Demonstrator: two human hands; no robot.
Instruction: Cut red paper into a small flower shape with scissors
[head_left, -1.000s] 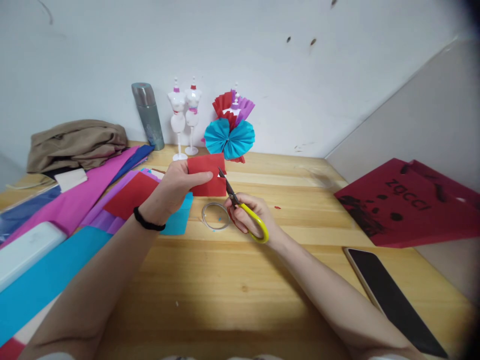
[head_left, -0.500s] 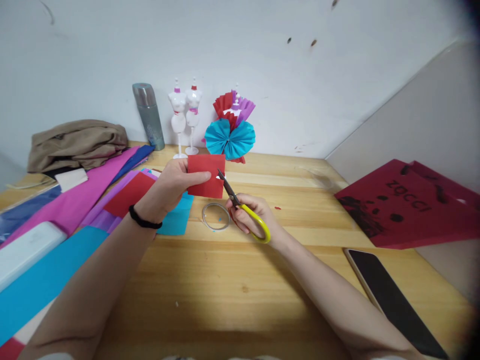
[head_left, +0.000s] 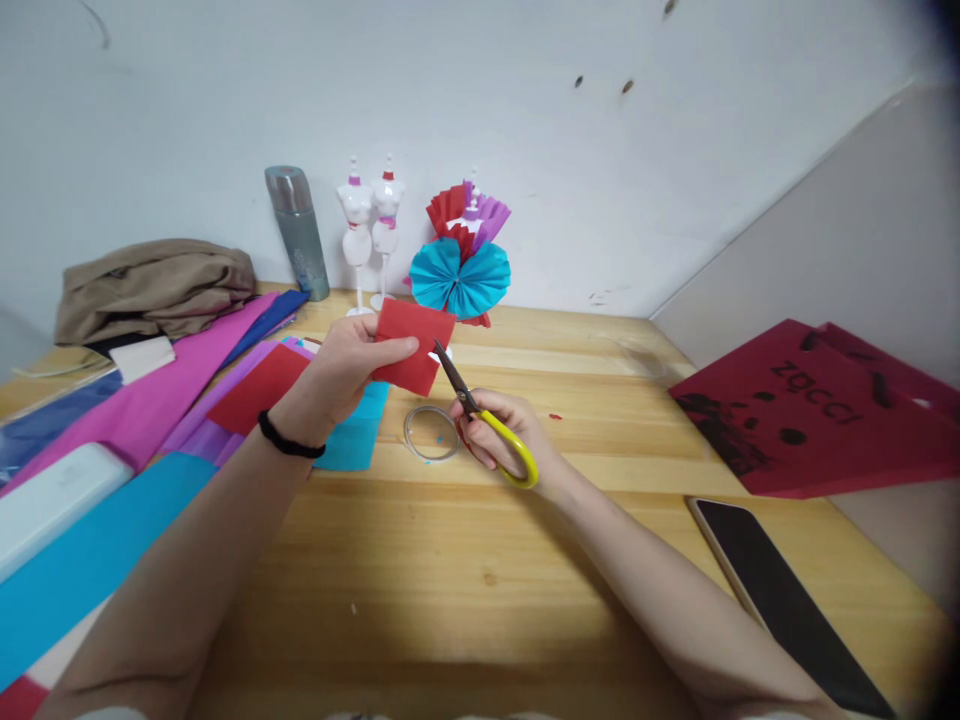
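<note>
Left hand (head_left: 346, 365) pinches red paper (head_left: 412, 322) between thumb and fingers; most of sheet juts out right of them. Right hand (head_left: 527, 420) grips yellow-handled scissors (head_left: 466, 398), tips at paper's right-edge notch. Red bag (head_left: 832, 440), well right of fingers, seems to read "zqcci". Paper plain, squarish, tilted.

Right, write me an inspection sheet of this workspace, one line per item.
Surface: wooden table, small red scrap on it.
Work items: red paper; yellow-handled scissors, tips at the paper's right side.
Clutter: coloured sheets and brown cloth at left; phone at right.
Hands: left hand grips the paper; right hand holds the scissors.
Cables: pale strand near the cloth; cannot tell whether cable.
Surroundings: pale wall; red bag at right.
</note>
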